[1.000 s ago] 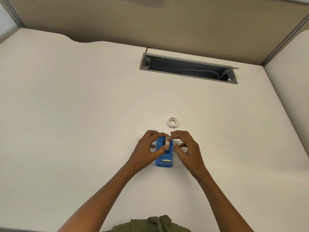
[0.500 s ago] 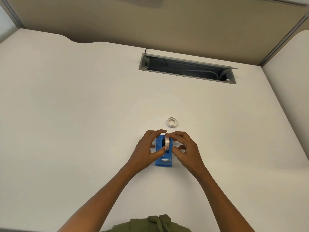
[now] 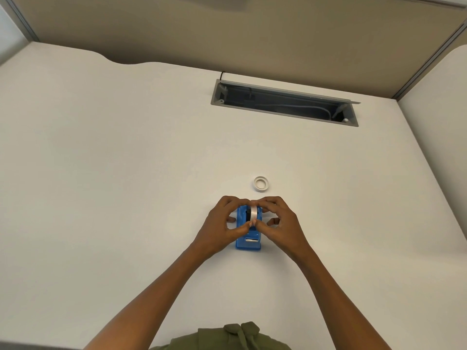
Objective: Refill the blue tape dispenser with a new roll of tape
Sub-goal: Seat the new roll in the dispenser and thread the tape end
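White tape roll (image 3: 253, 213) stands on edge in the cradle of the blue dispenser (image 3: 248, 242), pinched from both sides. The left hand (image 3: 222, 226) closes its grip on the roll with thumb and forefinger; the right hand (image 3: 280, 223) does likewise from the other side, fingertips meeting over the top. The dispenser sits on the pale bench (image 3: 126, 173), cutter end nearest the person. Just beyond the hands lies an empty core ring (image 3: 261, 183), apart from them. Farther back, a grey cable tray (image 3: 285, 103) is sunk into the bench.
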{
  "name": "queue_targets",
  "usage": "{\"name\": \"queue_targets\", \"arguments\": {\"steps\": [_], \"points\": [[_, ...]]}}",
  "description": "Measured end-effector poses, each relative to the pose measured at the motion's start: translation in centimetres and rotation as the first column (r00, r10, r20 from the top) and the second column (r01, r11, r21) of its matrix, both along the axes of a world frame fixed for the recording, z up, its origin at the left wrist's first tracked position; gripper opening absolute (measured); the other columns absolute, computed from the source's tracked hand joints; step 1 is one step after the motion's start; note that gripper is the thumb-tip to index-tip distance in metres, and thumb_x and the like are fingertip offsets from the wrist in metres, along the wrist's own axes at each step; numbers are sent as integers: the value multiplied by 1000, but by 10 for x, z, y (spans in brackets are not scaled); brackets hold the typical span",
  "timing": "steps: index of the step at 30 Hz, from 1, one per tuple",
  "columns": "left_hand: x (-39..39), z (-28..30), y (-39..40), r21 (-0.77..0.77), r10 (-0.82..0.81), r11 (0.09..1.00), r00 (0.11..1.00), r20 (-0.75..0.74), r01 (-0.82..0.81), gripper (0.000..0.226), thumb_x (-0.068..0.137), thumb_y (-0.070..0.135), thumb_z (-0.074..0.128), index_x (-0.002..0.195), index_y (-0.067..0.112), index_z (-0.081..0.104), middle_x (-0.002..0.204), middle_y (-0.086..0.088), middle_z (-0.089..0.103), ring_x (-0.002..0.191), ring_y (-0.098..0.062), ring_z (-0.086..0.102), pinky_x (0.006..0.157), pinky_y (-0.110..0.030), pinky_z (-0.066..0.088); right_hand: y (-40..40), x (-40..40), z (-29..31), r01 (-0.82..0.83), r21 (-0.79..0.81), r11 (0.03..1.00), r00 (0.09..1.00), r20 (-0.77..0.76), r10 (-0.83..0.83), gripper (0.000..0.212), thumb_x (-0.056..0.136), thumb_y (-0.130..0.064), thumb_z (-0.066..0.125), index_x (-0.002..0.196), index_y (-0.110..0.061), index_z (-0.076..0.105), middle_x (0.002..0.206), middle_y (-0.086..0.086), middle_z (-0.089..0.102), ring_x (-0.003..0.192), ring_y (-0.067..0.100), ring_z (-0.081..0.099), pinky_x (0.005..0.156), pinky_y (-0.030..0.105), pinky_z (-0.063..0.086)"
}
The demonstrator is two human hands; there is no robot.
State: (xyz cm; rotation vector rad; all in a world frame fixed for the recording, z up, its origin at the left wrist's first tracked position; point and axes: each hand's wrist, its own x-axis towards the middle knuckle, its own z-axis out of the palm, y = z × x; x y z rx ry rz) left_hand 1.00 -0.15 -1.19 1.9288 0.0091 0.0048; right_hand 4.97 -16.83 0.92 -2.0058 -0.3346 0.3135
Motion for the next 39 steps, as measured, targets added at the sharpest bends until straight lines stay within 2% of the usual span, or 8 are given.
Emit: {"name": "queue_targets", "arguments": {"steps": [3, 9, 13, 19, 27, 32, 35, 39], "points": [[0, 0, 1, -4, -2, 1000, 1000, -5, 1, 43, 80, 22, 70, 118, 29, 53, 115, 9, 50, 104, -7, 53, 79, -7, 47, 1, 0, 0, 13, 15, 1000, 1000, -7, -13, 34, 80, -11, 73, 111, -22, 65, 110, -8, 55, 98, 1, 57, 68, 10, 47], [-1, 0, 1, -18, -3, 1000, 1000, 5, 3, 46, 79, 21, 70, 109, 48, 48, 112, 15, 49, 103, 9, 50, 78, -6, 46, 3, 2, -1, 51, 9, 999, 998, -34, -51, 29, 80, -10, 71, 109, -12, 66, 111, -2, 57, 97, 10, 58, 69, 14, 48], [-1, 0, 2, -24, -5, 1000, 1000, 11, 6, 49, 79, 19, 70, 107, 52, 46, 110, 21, 47, 104, 11, 49, 79, -6, 46, 6, 2, 0, 75, 22, 997, 995, -68, -74, 26, 80, -9, 70, 105, -13, 66, 110, -1, 58, 95, 8, 57, 73, 19, 49], [-1, -1, 2, -31, -4, 1000, 1000, -2, 3, 44, 79, 21, 71, 112, 41, 50, 109, 22, 47, 103, 6, 51, 79, -6, 46, 7, 3, 0, 119, 47, 992, 986, -127, -112, 24, 80, -7, 67, 103, -15, 67, 108, -2, 60, 93, 5, 57, 74, 16, 48], [0, -1, 2, -24, 1, 1000, 1000, -3, -1, 49, 78, 21, 71, 105, 53, 46, 107, 27, 46, 102, 14, 48, 76, -3, 45, 11, 6, -3, 204, 108, 973, 963, -203, -180, 16, 83, -9, 67, 99, -10, 67, 108, 4, 64, 95, 16, 58, 74, 18, 47], [0, -2, 2, -28, 7, 1000, 1000, -8, -7, 41, 79, 24, 71, 111, 42, 53, 108, 22, 48, 102, 8, 50, 77, -5, 46, 15, 8, -3, 301, 168, 939, 918, -319, -237, 16, 84, -15, 69, 99, -7, 68, 106, 10, 68, 101, 24, 61, 83, 28, 49], [1, -1, 2, -22, 15, 1000, 1000, 0, -15, 36, 81, 27, 69, 110, 41, 54, 106, 22, 48, 99, 4, 53, 77, -6, 48, 11, 5, 0, 277, 203, 939, 933, -291, -212, 18, 86, -16, 67, 104, -13, 69, 105, 6, 69, 98, 18, 61, 79, 27, 48], [0, 0, 1, -20, 20, 1000, 1000, 9, -20, 35, 81, 26, 68, 110, 39, 55, 107, 17, 50, 99, 1, 53, 78, -11, 50, 1, -4, 2, 167, 208, 964, 975, -181, -130, 22, 90, -1, 57, 104, -13, 69, 110, 1, 66, 104, 14, 60, 81, 28, 49]]}}
